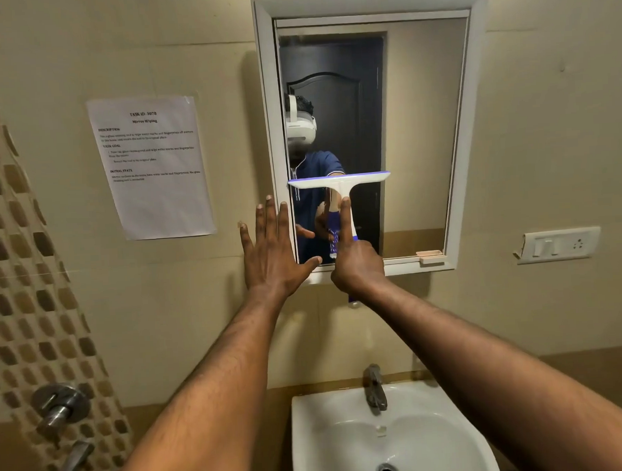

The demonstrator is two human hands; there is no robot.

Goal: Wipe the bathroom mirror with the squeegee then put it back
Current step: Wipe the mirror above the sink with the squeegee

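Note:
A white squeegee (pixel 339 182) with a blue blade edge lies flat against the lower left part of the white-framed bathroom mirror (pixel 426 128), blade level and at the top. My right hand (pixel 356 260) grips its handle from below, index finger stretched up along the stem. My left hand (pixel 269 252) is spread flat, fingers apart, on the mirror's left frame and the wall beside it, holding nothing. The handle's blue lower end shows beneath my right hand.
A white washbasin (pixel 313 444) with a metal tap (pixel 375 390) stands below the mirror. A printed task sheet (pixel 151 168) is stuck to the wall at left. A switch plate (pixel 558 245) is at right, wall valves (pixel 61 405) at lower left.

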